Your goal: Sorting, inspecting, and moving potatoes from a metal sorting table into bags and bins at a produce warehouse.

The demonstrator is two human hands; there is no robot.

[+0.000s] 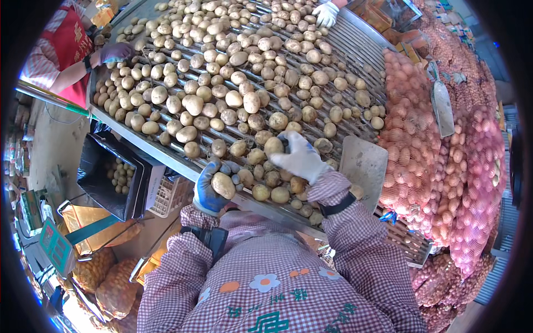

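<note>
My left hand (209, 189), in a blue and white work glove, is closed around a potato (223, 185) at the near metal edge of the sorting table. My right hand (300, 157), in a white glove, grips another potato (273, 146) between thumb and fingers, just over the pile. Many loose potatoes (193, 105), some dusted with soil, lie spread across the slatted metal table (354, 50). A cluster of smaller potatoes (272, 179) lies between my two hands. Close to my right forearm rests a grey metal scoop or plate (364, 168).
A co-worker's gloved hand (116, 53) touches potatoes at the left; another person's white glove (326, 14) is at the far edge. A black-lined box (106, 175) holds small potatoes below left. Full mesh sacks (410, 137) crowd the right, and a weighing scale display (57, 245) stands lower left.
</note>
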